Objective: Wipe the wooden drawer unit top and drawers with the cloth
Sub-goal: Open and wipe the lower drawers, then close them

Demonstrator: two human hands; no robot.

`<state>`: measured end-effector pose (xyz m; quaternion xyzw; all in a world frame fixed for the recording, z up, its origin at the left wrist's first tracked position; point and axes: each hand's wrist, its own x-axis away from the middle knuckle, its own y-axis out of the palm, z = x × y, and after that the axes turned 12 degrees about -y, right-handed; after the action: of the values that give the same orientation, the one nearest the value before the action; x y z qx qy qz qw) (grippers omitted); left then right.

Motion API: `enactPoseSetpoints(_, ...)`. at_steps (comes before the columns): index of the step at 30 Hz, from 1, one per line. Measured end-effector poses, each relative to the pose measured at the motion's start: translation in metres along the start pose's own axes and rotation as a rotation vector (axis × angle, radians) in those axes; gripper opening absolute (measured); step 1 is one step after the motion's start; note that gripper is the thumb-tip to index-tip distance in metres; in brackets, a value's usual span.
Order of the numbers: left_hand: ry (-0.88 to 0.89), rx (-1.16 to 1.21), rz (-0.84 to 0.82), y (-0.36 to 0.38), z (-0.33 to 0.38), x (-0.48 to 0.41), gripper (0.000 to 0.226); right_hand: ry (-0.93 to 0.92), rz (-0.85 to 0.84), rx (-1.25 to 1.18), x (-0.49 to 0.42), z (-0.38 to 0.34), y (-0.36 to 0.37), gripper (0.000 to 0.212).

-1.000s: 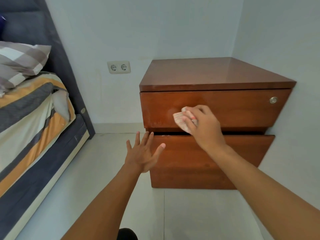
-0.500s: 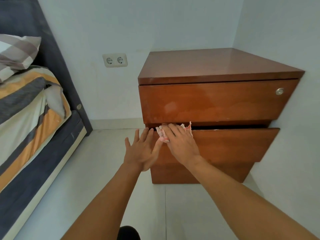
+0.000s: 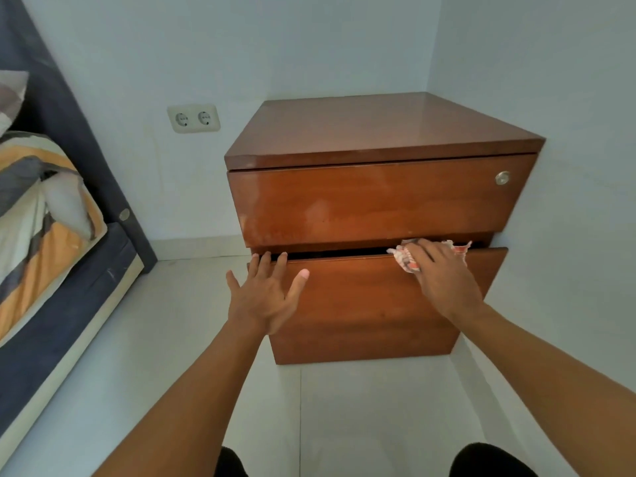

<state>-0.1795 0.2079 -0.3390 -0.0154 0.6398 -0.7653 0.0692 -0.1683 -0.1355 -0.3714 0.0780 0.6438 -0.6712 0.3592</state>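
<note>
The wooden drawer unit (image 3: pixel 378 129) stands in the room's corner, its top bare and glossy. The upper drawer (image 3: pixel 378 201) is closed and shows pale smears. The lower drawer (image 3: pixel 354 304) stands slightly out, with a dark gap above its front. My right hand (image 3: pixel 447 284) holds the bunched white-and-red cloth (image 3: pixel 406 259) against the right part of that drawer's top edge. My left hand (image 3: pixel 265 294) is spread flat, its fingertips touching the left end of the same edge.
A bed (image 3: pixel 51 218) with striped bedding and a dark frame stands at the left. A double wall socket (image 3: pixel 193 118) is left of the unit. A round metal lock (image 3: pixel 502 178) sits on the upper drawer. The right wall is close beside the unit. White floor tiles (image 3: pixel 344 407) lie below.
My right hand slid the cloth from the upper drawer down to the lower drawer's top edge, then rightward along it. My left hand rose to touch that edge.
</note>
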Motion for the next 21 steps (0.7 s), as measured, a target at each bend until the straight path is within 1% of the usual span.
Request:
enactPoseSetpoints(6, -0.046, -0.009, -0.005, 0.000, 0.003, 0.000, 0.085, 0.120, -0.020, -0.014, 0.029, 0.051, -0.002, 0.045)
enactPoseSetpoints(11, -0.062, 0.001, 0.004, -0.001, 0.003, 0.001, 0.085, 0.135, 0.003, 0.030, 0.045, 0.077, -0.007, 0.047)
enactPoseSetpoints(16, -0.068, 0.016, -0.006, -0.002, 0.004, 0.002, 0.084, 0.165, 0.021, 0.050, 0.047, 0.078, -0.004, 0.048)
enactPoseSetpoints(21, -0.071, 0.014, -0.022, -0.004, 0.003, 0.002, 0.081, 0.209, -0.033, 0.031, 0.046, 0.077, -0.011, 0.046)
